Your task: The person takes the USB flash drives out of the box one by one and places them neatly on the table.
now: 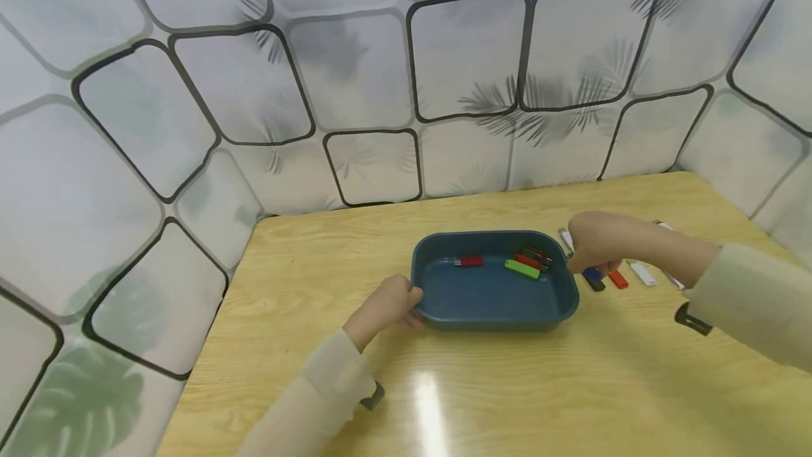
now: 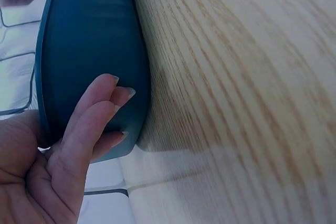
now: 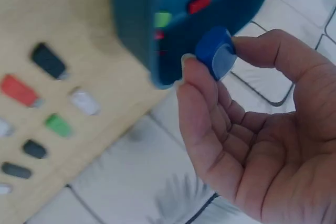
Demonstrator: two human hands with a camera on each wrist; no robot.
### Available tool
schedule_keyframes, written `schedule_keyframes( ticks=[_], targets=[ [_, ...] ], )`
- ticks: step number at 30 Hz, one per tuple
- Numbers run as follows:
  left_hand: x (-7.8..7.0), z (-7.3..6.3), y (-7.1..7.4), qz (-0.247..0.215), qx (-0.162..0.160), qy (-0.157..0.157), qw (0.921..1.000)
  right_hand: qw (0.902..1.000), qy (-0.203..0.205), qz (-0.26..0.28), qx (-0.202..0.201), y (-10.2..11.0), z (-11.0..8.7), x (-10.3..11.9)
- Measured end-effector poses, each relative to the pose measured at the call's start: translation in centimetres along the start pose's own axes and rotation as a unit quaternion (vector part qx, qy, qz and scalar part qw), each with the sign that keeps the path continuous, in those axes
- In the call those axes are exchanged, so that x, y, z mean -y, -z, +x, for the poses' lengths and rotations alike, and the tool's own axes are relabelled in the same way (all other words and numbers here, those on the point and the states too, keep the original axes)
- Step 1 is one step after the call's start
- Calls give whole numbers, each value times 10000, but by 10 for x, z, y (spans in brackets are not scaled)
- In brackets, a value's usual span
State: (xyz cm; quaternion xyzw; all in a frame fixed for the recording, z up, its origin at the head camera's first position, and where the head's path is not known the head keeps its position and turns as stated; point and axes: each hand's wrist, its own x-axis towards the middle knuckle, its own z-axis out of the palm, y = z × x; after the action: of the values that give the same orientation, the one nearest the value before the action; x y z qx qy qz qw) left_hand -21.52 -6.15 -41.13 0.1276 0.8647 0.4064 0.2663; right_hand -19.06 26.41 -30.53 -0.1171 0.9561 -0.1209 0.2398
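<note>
A dark blue plastic bin stands on the wooden table. My left hand grips its left end, thumb over the rim and fingers against the outer wall, as the left wrist view shows. At the opposite end, my right hand is beside the rim. Between thumb and fingertips it pinches a small blue USB stick. Inside the bin lie a red USB stick towards the left and a green USB stick among red and dark ones at the right.
Right of the bin, several USB sticks lie on the table, among them a black one, a red one, a white one and a green one. Patterned walls border the table's back and sides.
</note>
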Motion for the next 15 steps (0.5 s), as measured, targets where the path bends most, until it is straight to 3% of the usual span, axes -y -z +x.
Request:
schedule_keyframes(
  ticks=[7,15],
  targets=[
    [-5,1,-2,236,-3,17,9997,9986,-478,199,111,-33,-15,-38],
    [-2,0,-3,142,-47,13,9999,9951,-783,575,182,-67,-11,-60]
  ],
)
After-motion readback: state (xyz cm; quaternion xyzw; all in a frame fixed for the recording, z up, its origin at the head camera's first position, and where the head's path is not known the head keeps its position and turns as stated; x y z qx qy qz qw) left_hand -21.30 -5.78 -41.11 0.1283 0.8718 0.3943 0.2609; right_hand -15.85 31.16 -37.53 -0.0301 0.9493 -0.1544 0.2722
